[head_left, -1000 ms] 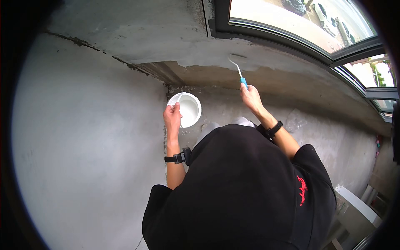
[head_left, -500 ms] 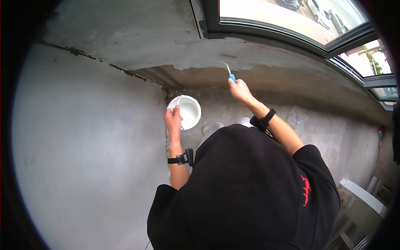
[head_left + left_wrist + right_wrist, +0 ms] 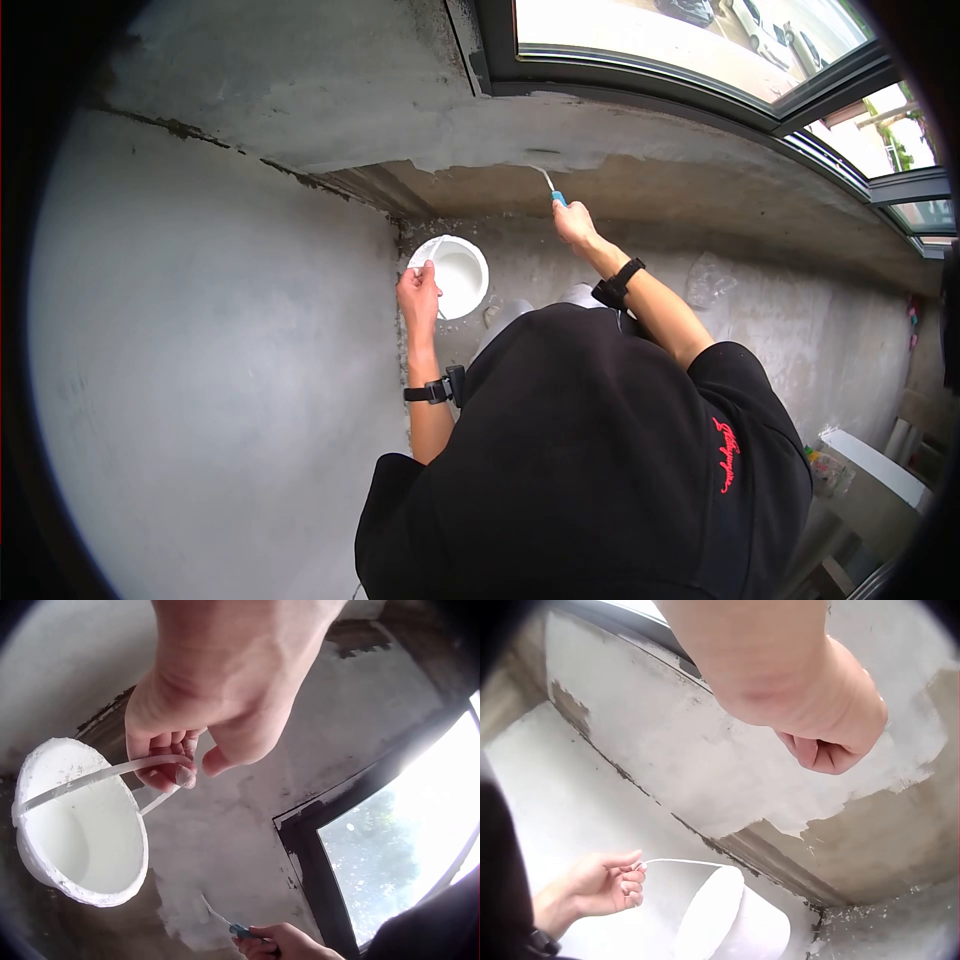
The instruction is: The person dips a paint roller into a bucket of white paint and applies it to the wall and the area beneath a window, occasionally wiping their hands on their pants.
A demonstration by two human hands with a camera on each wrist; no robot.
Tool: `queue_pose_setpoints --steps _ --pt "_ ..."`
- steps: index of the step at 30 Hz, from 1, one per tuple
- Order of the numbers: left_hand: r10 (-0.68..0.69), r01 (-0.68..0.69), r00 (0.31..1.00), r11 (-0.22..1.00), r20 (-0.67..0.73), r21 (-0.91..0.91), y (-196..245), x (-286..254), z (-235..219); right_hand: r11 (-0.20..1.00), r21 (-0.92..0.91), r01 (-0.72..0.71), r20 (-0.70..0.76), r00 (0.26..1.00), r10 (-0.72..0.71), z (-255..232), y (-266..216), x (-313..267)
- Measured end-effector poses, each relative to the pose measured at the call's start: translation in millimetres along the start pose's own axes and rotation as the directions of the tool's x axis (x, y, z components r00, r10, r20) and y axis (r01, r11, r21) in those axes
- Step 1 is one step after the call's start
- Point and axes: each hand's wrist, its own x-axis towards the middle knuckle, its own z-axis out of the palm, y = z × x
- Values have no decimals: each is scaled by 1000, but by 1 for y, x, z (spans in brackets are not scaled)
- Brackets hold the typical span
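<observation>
My left hand (image 3: 420, 300) curls its fingers round the thin white handle (image 3: 97, 776) of a white bucket (image 3: 483, 278), which hangs tilted in the left wrist view with pale material inside. The blue grip (image 3: 559, 199) of a thin-necked tool is held in my right hand (image 3: 577, 226). The tool's head is at the lower edge of the pale coating (image 3: 450, 150) on the wall under the window. In the right wrist view my right hand (image 3: 825, 712) is curled, and the tool is hidden behind it.
A dark window frame (image 3: 640, 75) runs along the top right. The smooth grey wall (image 3: 230, 350) stands close on the left. Clear plastic (image 3: 708, 282) lies on the floor at the right, and a pale board (image 3: 875, 468) is at the lower right.
My right hand and the tool have moved left over the last second, then slightly down toward the coating's lower edge. My left hand and the bucket have shifted slightly down and right in the view.
</observation>
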Motion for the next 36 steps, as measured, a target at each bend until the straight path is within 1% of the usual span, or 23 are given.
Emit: queue_pose_setpoints --steps 1,3,4,7,8,9,11,15,17,18,19,20,21,22,23,25,27,29,33,35,36 --pt "1 -1 1000 1000 1 1 -2 -2 -2 1000 1 0 0 1000 0 -2 8 2" --pt "-6 6 1000 1000 -14 -1 -1 -2 -3 988 -153 -14 -24 1000 11 -12 16 8" --pt "1 -1 1000 1000 -9 -8 0 -2 -3 988 -152 -10 -33 999 4 -14 14 14" --pt "-18 18 1000 1000 -18 3 -1 -8 -11 988 -106 -113 56 991 119 -6 3 32" --pt "-26 27 999 1000 -35 3 -4 -7 -14 988 -46 -149 72 986 152 4 6 46" --pt "-38 38 998 999 -56 7 -6 -7 -17 989 -44 -144 77 986 148 12 10 59" --pt "-49 48 996 999 -72 -8 -4 -12 -23 974 32 -223 68 973 220 24 14 74" --pt "-10 10 998 1000 -59 1 4 -20 -30 970 32 -240 48 970 238 21 6 61" --pt "-8 9 999 1000 -41 21 5 -24 -31 981 -67 -179 10 984 181 6 10 45" --pt "-11 14 999 997 -35 77 5 -22 -30 988 -64 -141 11 990 142 -4 22 44" --pt "-8 11 1000 992 -22 129 0 -15 -31 988 -112 -111 25 993 114 -15 27 38" --pt "-8 9 1000 991 -5 131 -3 -13 -32 977 -209 -36 13 999 39 -33 34 29" --pt "-42 45 999 989 -23 140 -7 -13 -33 951 -307 35 7 999 -35 -53 41 17" --pt "-74 79 997 986 -38 149 -11 -10 -35 940 -327 96 -32 993 -113 -71 48 2" --pt "-73 74 997 985 -14 153 -12 -10 -34 924 -349 155 -69 979 -190 -89 56 -13" --pt "-109 111 994 986 -25 120 -12 -10 -32 838 -499 221 -86 950 -302 -127 71 -35" --pt "-113 112 994 988 6 104 -13 -8 -29 754 -616 227 -109 924 -367 -158 89 -48" --pt "-81 75 996 991 46 109 -12 -4 -24 679 -709 191 -162 893 -420 -180 104 -58" --pt "-108 95 992 982 71 166 0 -4 -14 638 -765 85 -268 859 -435 -207 125 -61" --pt "-104 90 991 984 86 154 0 -2 -13 623 -771 133 -293 795 -532 -210 134 -55" --pt "-103 87 990 983 93 164 -1 0 -13 613 -783 102 -311 790 -528 -209 136 -48"
